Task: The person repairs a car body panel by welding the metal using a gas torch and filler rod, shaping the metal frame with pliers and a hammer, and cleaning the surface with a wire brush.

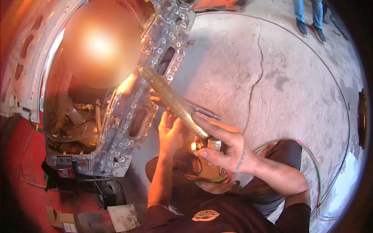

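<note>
Floor of pale concrete (295, 97), stained in places, with one long crack (259, 73) running down its middle. Far right corner: a second person (309, 13), only lower legs in view, blue jeans and dark shoes. To the left stands a bare metal vehicle frame (138, 106), its face dotted with pale rings and cut with long slots. A round orange glow (101, 44), badly blurred, covers the upper part of its opening; detail behind it unreadable.

Brass-coloured torch (176, 105) held slantwise between the worker and the frame, its tip by the frame's inner edge, beside the glow. Contact with the metal: cannot tell.

Right hand (229, 145) grips the torch's rear end, thumb low near the fittings, fingers along the top. Left hand (169, 132) is just below the barrel, fingers bent upward; whether it is closed on anything, cannot tell. A dark rod (204, 109) sticks out from behind the barrel, other end hidden.

Red and green hoses (219, 179) lie below the right hand.
</note>
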{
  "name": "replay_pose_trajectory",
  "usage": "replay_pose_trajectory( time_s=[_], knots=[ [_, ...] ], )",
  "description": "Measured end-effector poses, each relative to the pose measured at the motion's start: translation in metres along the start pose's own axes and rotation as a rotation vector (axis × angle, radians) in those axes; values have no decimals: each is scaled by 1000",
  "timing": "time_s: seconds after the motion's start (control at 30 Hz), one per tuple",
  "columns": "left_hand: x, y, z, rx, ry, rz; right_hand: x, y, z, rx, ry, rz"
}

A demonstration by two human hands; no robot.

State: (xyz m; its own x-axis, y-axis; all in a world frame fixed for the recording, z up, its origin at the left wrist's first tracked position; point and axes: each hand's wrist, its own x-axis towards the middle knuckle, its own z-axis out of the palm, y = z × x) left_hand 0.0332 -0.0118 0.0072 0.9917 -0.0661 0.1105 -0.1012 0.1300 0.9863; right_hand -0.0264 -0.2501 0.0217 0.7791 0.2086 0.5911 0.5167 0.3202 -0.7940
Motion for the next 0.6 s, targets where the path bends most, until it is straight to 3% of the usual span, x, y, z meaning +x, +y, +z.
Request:
replay_pose_trajectory(
  time_s=[0.17,0.47,0.6],
  knots=[
    [4,-24,-13,288,128,54,-4,3,5,44,-33,84],
    [-11,26,24,-36,-157,21,-5,29,20,-112,-6,-25],
    [-14,39,26,14,-275,-18,-3,32,26,-161,-3,-128]
  ],
)
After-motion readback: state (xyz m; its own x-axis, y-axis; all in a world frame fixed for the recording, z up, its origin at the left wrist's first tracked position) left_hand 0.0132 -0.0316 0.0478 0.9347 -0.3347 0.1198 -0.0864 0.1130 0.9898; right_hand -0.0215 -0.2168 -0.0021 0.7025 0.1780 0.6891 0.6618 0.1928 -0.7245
